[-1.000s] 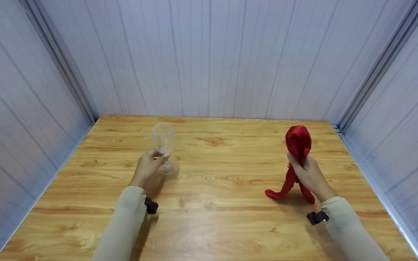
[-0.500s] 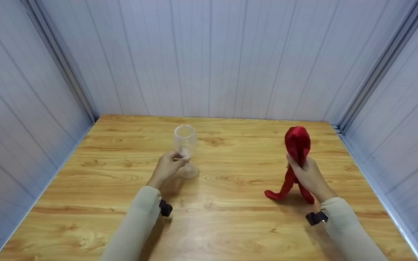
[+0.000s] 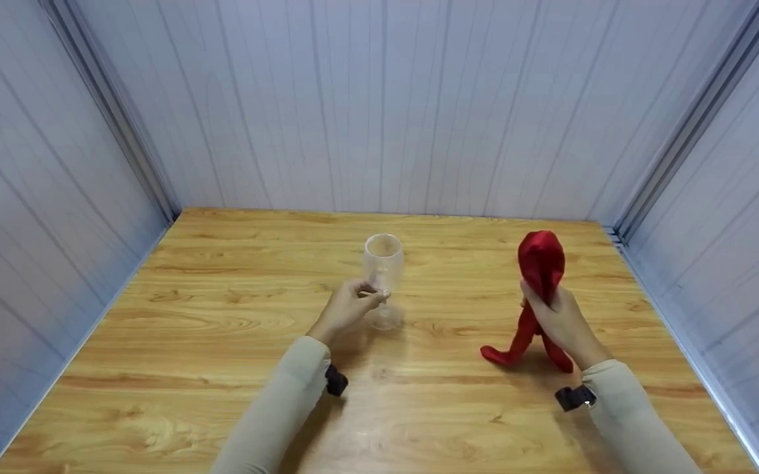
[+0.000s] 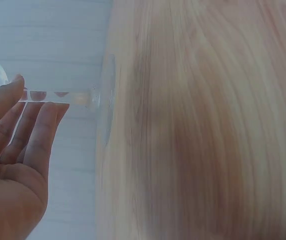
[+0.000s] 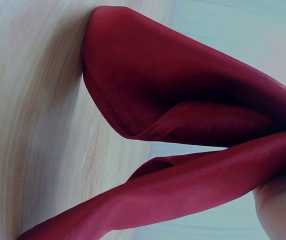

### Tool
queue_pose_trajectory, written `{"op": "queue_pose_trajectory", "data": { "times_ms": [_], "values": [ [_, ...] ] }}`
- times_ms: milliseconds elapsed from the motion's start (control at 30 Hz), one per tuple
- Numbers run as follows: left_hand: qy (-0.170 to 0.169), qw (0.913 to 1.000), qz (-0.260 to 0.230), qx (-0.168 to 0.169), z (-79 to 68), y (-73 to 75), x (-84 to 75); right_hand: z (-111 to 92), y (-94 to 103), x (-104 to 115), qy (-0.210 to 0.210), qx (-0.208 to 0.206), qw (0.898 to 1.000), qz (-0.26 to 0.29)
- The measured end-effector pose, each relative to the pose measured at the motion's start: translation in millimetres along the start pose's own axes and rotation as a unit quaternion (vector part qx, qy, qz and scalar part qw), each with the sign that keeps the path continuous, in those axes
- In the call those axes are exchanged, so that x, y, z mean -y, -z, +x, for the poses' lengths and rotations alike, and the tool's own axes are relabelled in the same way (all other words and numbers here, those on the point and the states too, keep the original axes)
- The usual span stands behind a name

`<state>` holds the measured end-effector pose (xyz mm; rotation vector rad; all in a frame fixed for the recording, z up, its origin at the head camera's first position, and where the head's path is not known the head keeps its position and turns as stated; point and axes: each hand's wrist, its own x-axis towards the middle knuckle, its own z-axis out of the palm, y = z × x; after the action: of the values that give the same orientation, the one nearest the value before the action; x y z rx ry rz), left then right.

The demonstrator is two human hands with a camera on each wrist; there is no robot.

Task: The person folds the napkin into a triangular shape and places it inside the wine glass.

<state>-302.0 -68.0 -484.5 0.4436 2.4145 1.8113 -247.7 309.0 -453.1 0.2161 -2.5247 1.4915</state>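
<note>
Near the middle of the table, my left hand pinches the stem of a clear wine glass between thumb and fingers. The glass is upright; in the left wrist view its stem crosses the fingers and its foot is close to the tabletop, whether touching I cannot tell. On the right, my right hand grips a bunched red satin cloth. A rounded fold rises above that hand. Two tails hang below it, and in the right wrist view the cloth reaches the tabletop.
The wood-grain table is bounded at the back by a pale panelled wall. Further panels stand to the left and right. A dark wrist strap sits on each sleeve.
My left hand has carried the wine glass to the right, from the left side to near the middle, and slightly toward me. The right hand and red cloth have stayed nearly still.
</note>
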Motion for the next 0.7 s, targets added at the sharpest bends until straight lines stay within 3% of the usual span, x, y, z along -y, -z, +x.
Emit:
{"op": "queue_pose_trajectory", "data": {
  "times_ms": [233,700],
  "values": [
    [-0.005,0.9993,-0.025,0.029,1.3,-21.4,-10.5,-3,0.8,8,-0.024,0.008,1.0,0.005],
    [-0.003,0.9987,-0.016,0.049,10.9,-54.0,-12.1,-1,1.8,-4,0.002,-0.002,1.0,-0.009]
  ]
}}
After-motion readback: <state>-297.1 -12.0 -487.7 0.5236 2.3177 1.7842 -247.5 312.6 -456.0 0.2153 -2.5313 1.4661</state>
